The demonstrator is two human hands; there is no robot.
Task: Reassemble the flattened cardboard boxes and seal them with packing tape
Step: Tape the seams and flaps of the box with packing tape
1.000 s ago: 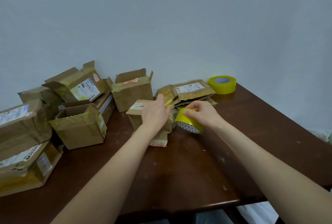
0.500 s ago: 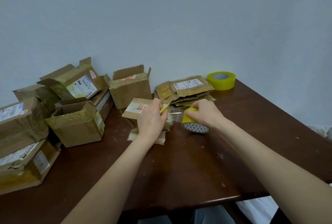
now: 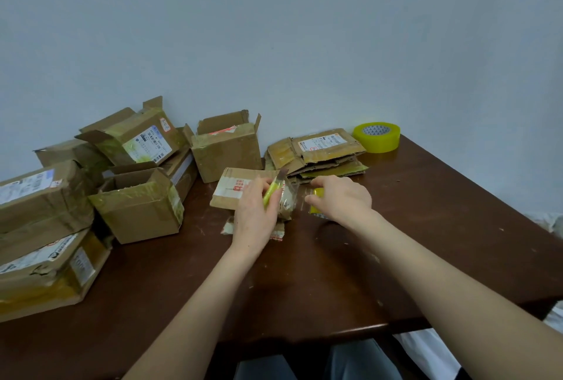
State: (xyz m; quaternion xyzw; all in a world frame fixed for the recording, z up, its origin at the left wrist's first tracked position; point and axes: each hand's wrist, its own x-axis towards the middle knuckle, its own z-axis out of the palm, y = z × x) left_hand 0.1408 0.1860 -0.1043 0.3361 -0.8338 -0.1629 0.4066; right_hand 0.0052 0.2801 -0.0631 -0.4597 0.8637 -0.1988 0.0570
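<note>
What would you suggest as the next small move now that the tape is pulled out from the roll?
Probably draw the yellow-handled utility knife in the left hand across the clear strip of tape stretched from the small brown cardboard box to the yellow tape roll in the right hand.

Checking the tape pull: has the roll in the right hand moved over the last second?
Yes. The held roll moved rightward, away from the small box.
</note>
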